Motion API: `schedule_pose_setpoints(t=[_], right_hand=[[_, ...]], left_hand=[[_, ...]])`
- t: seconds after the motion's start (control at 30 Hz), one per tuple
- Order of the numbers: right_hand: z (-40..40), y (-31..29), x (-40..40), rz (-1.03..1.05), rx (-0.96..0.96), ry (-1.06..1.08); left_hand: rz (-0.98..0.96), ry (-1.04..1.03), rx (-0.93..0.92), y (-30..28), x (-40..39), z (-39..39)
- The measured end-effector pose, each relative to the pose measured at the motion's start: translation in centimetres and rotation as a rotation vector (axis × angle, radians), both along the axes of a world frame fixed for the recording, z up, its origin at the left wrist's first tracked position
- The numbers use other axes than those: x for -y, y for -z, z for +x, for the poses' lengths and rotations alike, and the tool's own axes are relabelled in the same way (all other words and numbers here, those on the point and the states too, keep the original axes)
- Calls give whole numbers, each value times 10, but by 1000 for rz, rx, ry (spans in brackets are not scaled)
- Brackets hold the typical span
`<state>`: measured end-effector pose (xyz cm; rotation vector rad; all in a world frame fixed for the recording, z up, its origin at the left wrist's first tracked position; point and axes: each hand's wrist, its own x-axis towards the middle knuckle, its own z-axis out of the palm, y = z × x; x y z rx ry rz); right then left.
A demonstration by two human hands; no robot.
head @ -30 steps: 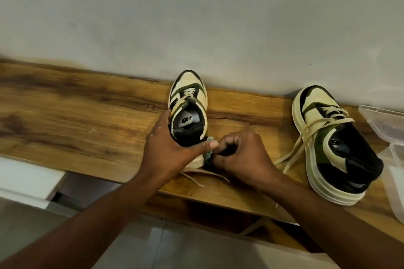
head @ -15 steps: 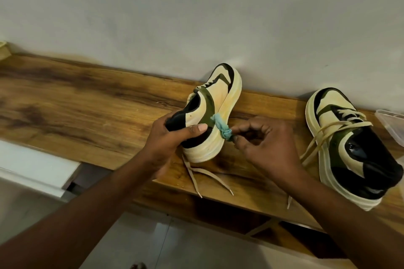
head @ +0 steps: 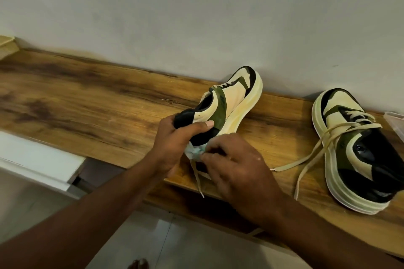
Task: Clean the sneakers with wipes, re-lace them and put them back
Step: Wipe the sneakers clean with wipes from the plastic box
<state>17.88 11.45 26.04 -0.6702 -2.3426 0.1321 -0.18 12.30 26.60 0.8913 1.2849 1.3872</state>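
My left hand grips the heel of a cream, green and black sneaker, tilted on its side with the toe toward the wall. Against the heel end of its sole, my right hand pinches a crumpled pale blue wipe. Loose cream laces hang from this shoe over the shelf's edge. The second sneaker lies on the wooden shelf to the right, its laces undone and trailing left.
A clear plastic container shows at the right edge behind the second sneaker. The wall runs right behind the shelf. A white ledge lies lower left, tiled floor below.
The held sneaker was turned from upright onto its side. My right hand with the wipe has moved from the shoe's side sole back toward its heel.
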Motion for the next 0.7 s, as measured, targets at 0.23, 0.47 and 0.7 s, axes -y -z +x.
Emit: schedule_pose_setpoints(t=[0.23, 0.47, 0.7], right_hand=[[7, -2, -17, 45, -89, 75], [14, 0, -32, -222, -362, 246], [10, -2, -27, -194, -373, 158]], left_hand=[[-26, -89, 85, 1, -7, -1], [-45, -129, 128, -1, -11, -3], [-34, -117, 121, -4, -8, -3]])
